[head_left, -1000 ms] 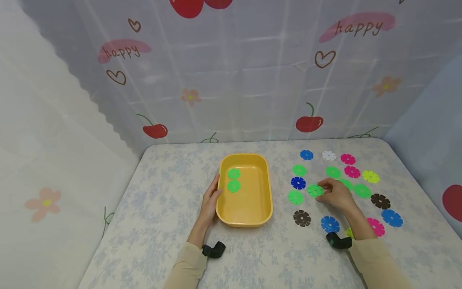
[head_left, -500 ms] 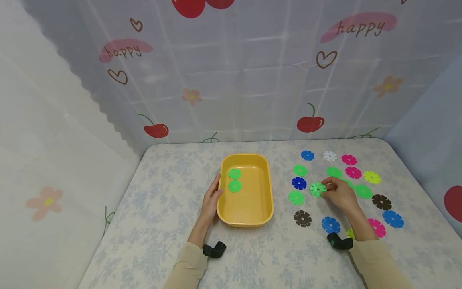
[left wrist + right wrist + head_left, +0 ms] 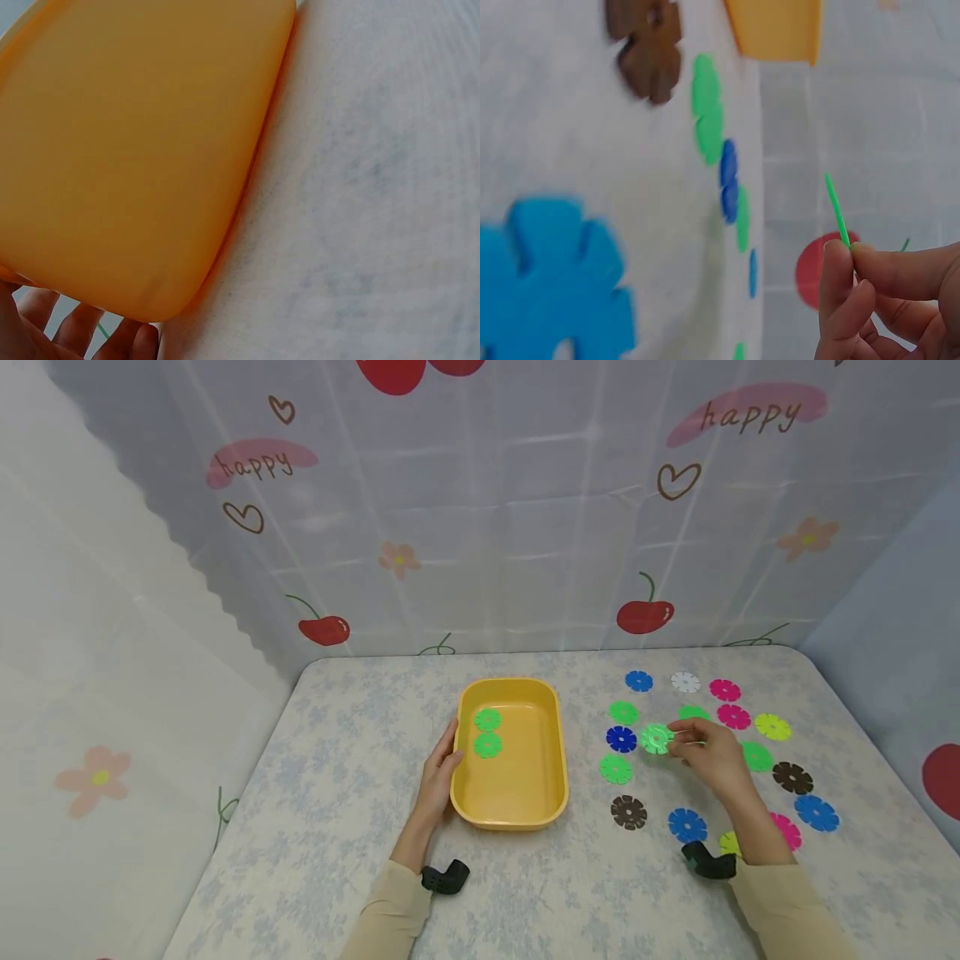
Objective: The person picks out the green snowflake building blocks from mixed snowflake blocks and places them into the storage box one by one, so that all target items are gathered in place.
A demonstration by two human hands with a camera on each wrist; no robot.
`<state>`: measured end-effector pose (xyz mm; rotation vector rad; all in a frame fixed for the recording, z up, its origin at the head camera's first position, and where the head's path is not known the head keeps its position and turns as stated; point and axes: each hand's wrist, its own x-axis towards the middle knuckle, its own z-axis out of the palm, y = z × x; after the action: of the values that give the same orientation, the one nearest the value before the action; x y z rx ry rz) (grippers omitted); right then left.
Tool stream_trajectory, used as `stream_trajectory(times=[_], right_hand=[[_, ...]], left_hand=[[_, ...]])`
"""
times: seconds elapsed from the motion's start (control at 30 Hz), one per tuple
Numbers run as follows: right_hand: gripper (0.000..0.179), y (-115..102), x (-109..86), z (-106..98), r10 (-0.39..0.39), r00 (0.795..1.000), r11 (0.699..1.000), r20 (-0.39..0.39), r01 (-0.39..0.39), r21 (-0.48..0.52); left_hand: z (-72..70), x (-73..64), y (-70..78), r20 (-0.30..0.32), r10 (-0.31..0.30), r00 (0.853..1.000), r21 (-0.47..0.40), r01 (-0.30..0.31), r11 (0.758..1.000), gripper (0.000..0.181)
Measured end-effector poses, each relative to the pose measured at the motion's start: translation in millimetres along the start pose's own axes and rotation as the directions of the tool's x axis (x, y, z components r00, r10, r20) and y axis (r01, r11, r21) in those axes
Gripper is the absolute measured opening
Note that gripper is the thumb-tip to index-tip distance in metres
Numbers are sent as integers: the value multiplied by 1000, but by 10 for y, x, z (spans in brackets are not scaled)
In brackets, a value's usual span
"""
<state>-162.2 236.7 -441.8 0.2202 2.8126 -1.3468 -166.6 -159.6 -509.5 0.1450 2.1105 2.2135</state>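
My right hand (image 3: 711, 757) pinches a green notched plastic disc (image 3: 656, 739) by its edge, between thumb and fingertips. In the right wrist view that disc (image 3: 837, 210) shows edge-on, well above the tabletop. On the left, my left hand (image 3: 437, 778) holds the left side of a yellow rectangular tray (image 3: 558, 752), its thumb at the rim. From the left wrist, several fingers (image 3: 79, 326) appear along the tray's outer wall (image 3: 142, 165). Two green discs (image 3: 487, 745) lie flat inside the tray, one behind the other near its left wall.
Several flat discs lie scattered on the right of the patterned table, among them dark blue (image 3: 621, 739), brown (image 3: 628, 812), blue (image 3: 687, 825), pink (image 3: 733, 717) and white (image 3: 686, 682) ones. A printed curtain (image 3: 510, 568) hangs behind the table.
My right hand has lifted the green disc off the table and moved it slightly up and away from me. The left hand and the tray have stayed in place.
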Motion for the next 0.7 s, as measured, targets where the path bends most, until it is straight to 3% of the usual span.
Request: stream_trajectory(times=[0.3,0.7], right_hand=[[30,-411,26,169,-87,995,993,43,83,87],[24,-818,94,632,-144,978,976,154,115,184]], left_hand=[[5,1,15,-9,-12,1000,1,12,1000,53],[-4,2,8,-6,-7,1000,2,7,1000,52]])
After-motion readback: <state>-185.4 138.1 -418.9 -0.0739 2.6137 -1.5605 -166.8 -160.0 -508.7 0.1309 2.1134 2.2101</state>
